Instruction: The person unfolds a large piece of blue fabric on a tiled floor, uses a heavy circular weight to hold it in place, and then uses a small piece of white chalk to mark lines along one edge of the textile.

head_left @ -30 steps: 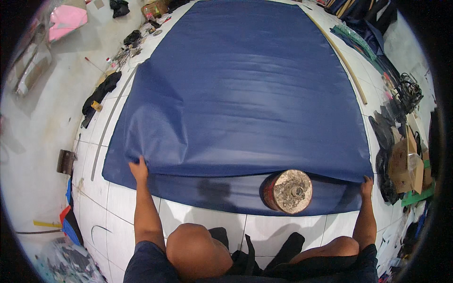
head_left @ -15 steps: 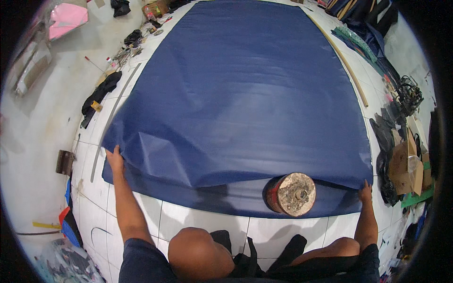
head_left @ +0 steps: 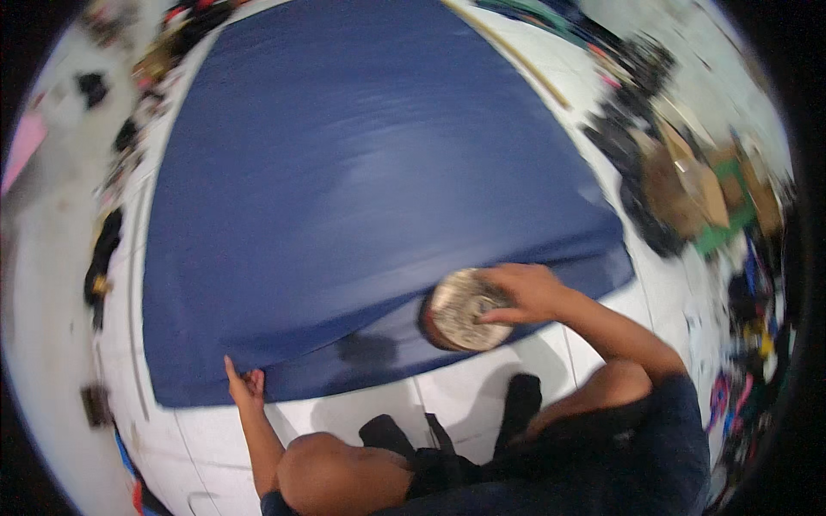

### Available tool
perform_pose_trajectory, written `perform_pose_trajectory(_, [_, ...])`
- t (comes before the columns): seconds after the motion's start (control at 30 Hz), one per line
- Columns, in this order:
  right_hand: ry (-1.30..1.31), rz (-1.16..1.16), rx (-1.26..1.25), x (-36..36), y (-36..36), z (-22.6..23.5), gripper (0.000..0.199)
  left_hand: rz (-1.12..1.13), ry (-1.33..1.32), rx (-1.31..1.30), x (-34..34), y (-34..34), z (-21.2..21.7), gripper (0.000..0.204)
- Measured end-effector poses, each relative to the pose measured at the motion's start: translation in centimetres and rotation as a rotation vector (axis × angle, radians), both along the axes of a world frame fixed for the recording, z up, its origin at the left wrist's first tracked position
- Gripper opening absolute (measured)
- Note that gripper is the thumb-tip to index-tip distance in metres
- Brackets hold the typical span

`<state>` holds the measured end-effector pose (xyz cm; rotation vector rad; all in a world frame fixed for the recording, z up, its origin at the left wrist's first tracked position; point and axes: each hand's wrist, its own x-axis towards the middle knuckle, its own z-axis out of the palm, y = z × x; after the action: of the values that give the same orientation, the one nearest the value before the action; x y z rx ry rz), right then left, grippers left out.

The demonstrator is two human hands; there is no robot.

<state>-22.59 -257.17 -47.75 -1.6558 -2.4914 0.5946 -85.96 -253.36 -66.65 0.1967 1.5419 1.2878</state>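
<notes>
A large dark blue sheet [head_left: 361,189] lies spread over a white table [head_left: 482,387], its near edge folded back on itself. A round, flat, grey-brown disc [head_left: 456,314] sits on that near edge. My right hand [head_left: 527,292] lies over the disc's right side with fingers curled on its rim. My left hand [head_left: 245,387] is at the sheet's near left corner, index finger stretched out, the other fingers curled on the edge of the sheet.
Dark scraps and small items [head_left: 103,258] line the table's left side. Cardboard pieces [head_left: 688,185], black offcuts and a green piece lie to the right. A long wooden stick [head_left: 508,56] runs beside the sheet's far right edge.
My right hand left the sheet's right corner and came onto the disc. My left hand slid down to the near left corner. The view swung left and tilted.
</notes>
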Motion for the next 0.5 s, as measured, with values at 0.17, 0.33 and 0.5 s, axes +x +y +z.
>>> perform_pose_trajectory(0.17, [0.000, 0.218, 0.169, -1.8, 0.9, -3.1, 0.042, -0.075, -0.142, 0.040, 11.2, -0.5, 0.7, 0.063])
perform_pose_trajectory(0.33, [0.075, 0.283, 0.257, -2.1, -2.7, -3.5, 0.030, -0.168, 0.053, 0.018, 11.2, 0.6, -0.2, 0.050])
perform_pose_trajectory(0.5, [0.265, 0.262, 0.183, -4.0, -7.1, -2.9, 0.031, -0.197, 0.240, -0.084, 10.4, -0.1, -1.8, 0.046])
